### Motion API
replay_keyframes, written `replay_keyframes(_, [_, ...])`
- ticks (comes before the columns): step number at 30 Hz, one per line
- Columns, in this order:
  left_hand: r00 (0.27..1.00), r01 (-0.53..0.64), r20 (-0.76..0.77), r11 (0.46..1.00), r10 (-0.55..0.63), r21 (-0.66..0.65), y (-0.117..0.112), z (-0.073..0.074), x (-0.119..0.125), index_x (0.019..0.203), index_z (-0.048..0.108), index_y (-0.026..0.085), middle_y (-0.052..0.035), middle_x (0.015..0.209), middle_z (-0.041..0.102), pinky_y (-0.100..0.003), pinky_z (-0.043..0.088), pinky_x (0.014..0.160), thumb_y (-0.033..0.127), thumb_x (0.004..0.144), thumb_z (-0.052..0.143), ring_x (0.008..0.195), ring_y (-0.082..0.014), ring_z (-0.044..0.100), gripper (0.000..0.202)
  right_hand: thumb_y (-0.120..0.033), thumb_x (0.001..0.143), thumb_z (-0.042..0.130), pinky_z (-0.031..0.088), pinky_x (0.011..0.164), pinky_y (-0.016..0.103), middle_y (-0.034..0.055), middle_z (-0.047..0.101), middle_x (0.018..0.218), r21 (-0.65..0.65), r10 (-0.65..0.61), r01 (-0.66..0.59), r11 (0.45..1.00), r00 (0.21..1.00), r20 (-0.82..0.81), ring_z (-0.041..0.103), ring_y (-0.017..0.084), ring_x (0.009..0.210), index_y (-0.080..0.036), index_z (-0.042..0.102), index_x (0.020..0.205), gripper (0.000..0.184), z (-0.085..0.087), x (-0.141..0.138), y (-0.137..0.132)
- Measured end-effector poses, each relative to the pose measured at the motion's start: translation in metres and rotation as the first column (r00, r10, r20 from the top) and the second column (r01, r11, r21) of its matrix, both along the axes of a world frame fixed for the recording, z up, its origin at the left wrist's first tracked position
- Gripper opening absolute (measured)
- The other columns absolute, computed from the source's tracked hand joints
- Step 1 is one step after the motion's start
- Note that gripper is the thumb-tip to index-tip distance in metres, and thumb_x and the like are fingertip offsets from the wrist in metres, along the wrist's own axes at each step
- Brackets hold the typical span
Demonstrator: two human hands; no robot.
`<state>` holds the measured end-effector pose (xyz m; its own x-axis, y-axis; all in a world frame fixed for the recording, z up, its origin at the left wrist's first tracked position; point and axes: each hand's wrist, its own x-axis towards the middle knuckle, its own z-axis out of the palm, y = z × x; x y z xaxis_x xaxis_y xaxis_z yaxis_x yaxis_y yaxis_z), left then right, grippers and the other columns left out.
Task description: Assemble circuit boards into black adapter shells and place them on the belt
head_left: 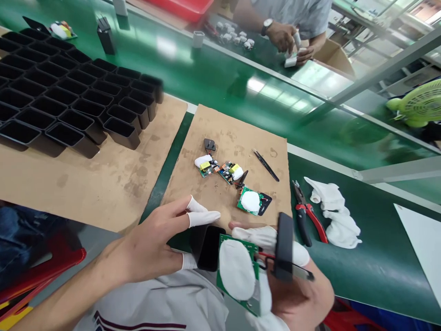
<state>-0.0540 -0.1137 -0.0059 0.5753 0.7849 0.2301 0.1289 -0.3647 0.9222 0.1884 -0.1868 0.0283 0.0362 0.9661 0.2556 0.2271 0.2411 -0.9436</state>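
My left hand point(156, 246) wears white finger cots and grips a black plastic housing point(206, 247) by its side, open end toward my right. My right hand point(292, 285), also in finger cots, holds a green circuit board point(241, 271) with a white pad on it, and a black plug cap point(284, 246) tied to the board by red wires. Board and housing sit close together, just above the near edge of the brown cardboard mat point(234, 138).
On the mat lie three more circuit boards point(229, 171), a black cap point(209, 145) and tweezers point(265, 164). Red-handled pliers point(306, 216) and white gloves point(332, 207) rest to the right. Rows of black housings point(69, 110) stand left. Another person's hands point(287, 41) work across the green conveyor point(213, 73).
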Motion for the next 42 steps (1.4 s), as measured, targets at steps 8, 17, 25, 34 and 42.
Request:
replay_keyframes(8, [0.999,0.020,0.035,1.000,-0.021,0.022,0.000,0.007,0.003,0.154,0.068,0.025,-0.0066,0.119,0.074,-0.033,0.066,0.092,0.010,0.091,0.086,0.107,-0.0231,0.077,0.067,-0.027,0.083,0.102,0.075,0.096,0.055,0.0153,0.085,0.132,0.055,0.061,-0.056,0.997,0.994,-0.093,0.085,0.043,0.114,-0.031,0.078,0.147,0.068,-0.002,-0.009,0.003])
replay_keyframes(17, [1.000,0.027,-0.007,0.999,-0.027,0.037,0.001,0.004,0.002,0.158,0.065,0.027,-0.0078,0.123,0.075,-0.036,0.067,0.094,0.011,0.093,0.084,0.108,-0.0242,0.078,0.069,-0.012,0.079,0.100,0.076,0.093,0.044,0.0130,0.085,0.132,0.052,0.158,-0.160,0.986,0.987,0.035,0.085,0.039,0.117,-0.028,0.080,0.145,0.071,0.006,-0.002,0.010])
replay_keyframes(25, [1.000,0.021,-0.010,0.998,-0.020,0.054,0.001,0.003,0.001,0.157,0.065,0.025,-0.0081,0.122,0.075,-0.035,0.067,0.092,0.009,0.091,0.084,0.107,-0.0238,0.077,0.070,-0.007,0.074,0.096,0.076,0.088,0.047,0.0178,0.083,0.133,0.104,0.105,-0.119,0.987,0.986,0.127,0.084,0.043,0.114,-0.023,0.075,0.148,0.079,-0.011,0.009,0.000])
replay_keyframes(34, [0.999,0.037,0.021,0.999,-0.038,0.032,0.001,0.006,0.003,0.158,0.065,0.028,-0.0035,0.115,0.071,-0.030,0.063,0.087,0.004,0.090,0.081,0.102,-0.0210,0.076,0.074,-0.001,0.077,0.090,0.072,0.100,0.045,0.0116,0.083,0.130,0.063,0.225,-0.232,0.971,0.968,0.110,0.082,0.036,0.118,-0.027,0.074,0.148,0.077,0.002,0.000,0.019])
replay_keyframes(42, [0.999,-0.040,0.000,0.998,0.040,-0.040,-0.005,-0.004,0.006,0.158,0.065,0.038,0.0011,0.113,0.070,-0.028,0.062,0.087,0.003,0.082,0.080,0.102,-0.0204,0.076,0.085,-0.028,0.085,0.099,0.066,0.115,0.057,0.0190,0.074,0.152,0.033,0.243,-0.256,0.966,0.945,0.217,0.076,0.044,0.136,-0.027,0.061,0.165,0.088,-0.005,0.006,0.014])
